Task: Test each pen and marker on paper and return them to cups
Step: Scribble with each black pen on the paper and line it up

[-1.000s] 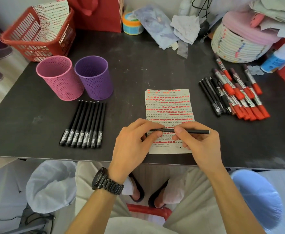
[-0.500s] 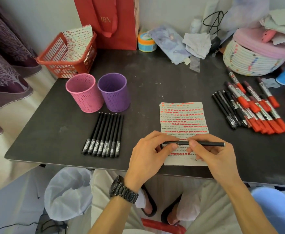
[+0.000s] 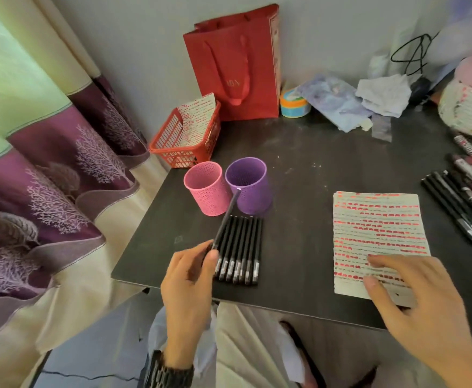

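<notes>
Dark and cluttered, the desk (image 3: 313, 163) carries two mesh cups, one pink (image 3: 205, 189) and one purple (image 3: 248, 184), with a row of seven black pens (image 3: 239, 249) lying just in front of them and a marked sheet of paper (image 3: 374, 228) to the right. The left hand (image 3: 190, 281) is pinched on the lower end of one more black pen (image 3: 225, 219), tilted up toward the cups, while the right hand (image 3: 414, 298) rests spread and empty on the paper's near corner. Light, stiff and smooth, the pen looks easiest to steer when held near its middle; untested black pens and red markers (image 3: 470, 189) lie further right, partly out of view and too crowded to count.
</notes>
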The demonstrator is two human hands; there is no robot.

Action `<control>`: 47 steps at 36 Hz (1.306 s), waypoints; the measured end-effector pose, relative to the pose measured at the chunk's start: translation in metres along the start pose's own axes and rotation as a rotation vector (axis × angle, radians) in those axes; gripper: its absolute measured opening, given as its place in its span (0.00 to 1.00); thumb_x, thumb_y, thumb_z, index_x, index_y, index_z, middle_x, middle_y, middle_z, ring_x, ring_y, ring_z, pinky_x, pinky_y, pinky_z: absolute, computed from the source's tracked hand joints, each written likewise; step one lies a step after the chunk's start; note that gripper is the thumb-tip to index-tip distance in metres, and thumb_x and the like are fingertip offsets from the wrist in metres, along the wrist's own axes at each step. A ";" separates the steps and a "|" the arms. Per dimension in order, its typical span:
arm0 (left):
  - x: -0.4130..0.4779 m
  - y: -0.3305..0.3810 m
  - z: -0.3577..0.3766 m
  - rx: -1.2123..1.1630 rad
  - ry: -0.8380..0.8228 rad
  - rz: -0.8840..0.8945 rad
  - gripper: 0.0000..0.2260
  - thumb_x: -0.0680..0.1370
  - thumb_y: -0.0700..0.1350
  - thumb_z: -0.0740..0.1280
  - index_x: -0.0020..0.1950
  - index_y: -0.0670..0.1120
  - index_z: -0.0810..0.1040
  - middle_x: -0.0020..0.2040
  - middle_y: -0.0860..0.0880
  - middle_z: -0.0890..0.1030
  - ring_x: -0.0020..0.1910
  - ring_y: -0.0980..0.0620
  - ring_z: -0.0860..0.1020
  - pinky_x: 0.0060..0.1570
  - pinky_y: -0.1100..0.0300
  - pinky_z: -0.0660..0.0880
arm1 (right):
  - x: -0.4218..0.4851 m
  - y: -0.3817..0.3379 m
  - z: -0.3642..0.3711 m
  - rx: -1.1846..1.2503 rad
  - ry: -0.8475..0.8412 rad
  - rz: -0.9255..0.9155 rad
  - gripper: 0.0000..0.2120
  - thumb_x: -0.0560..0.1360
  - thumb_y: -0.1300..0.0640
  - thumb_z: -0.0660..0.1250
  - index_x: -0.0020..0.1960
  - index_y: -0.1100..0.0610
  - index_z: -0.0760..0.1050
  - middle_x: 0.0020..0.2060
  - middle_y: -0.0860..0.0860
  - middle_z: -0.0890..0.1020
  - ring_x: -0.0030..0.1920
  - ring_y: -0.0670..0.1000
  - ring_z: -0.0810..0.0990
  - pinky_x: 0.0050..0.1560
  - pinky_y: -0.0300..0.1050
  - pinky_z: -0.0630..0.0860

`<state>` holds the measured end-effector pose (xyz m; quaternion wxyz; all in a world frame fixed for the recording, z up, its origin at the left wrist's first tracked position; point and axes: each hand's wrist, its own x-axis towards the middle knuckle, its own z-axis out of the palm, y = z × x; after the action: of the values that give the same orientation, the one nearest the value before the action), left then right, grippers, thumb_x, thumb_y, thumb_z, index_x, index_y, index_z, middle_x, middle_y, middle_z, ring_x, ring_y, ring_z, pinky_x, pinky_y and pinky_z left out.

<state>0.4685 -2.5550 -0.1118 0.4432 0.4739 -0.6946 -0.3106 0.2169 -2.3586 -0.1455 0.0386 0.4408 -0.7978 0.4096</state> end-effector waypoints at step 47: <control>-0.010 0.008 0.028 0.499 -0.099 0.313 0.12 0.79 0.50 0.63 0.57 0.52 0.84 0.53 0.52 0.80 0.53 0.46 0.75 0.50 0.49 0.71 | 0.002 0.005 0.013 -0.275 -0.153 0.096 0.23 0.76 0.39 0.57 0.60 0.49 0.81 0.64 0.44 0.80 0.66 0.51 0.74 0.67 0.55 0.71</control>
<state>0.4416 -2.5428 -0.1196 0.3211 0.4396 -0.8349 -0.0809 0.2163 -2.3674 -0.1564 0.0181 0.4226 -0.8671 0.2631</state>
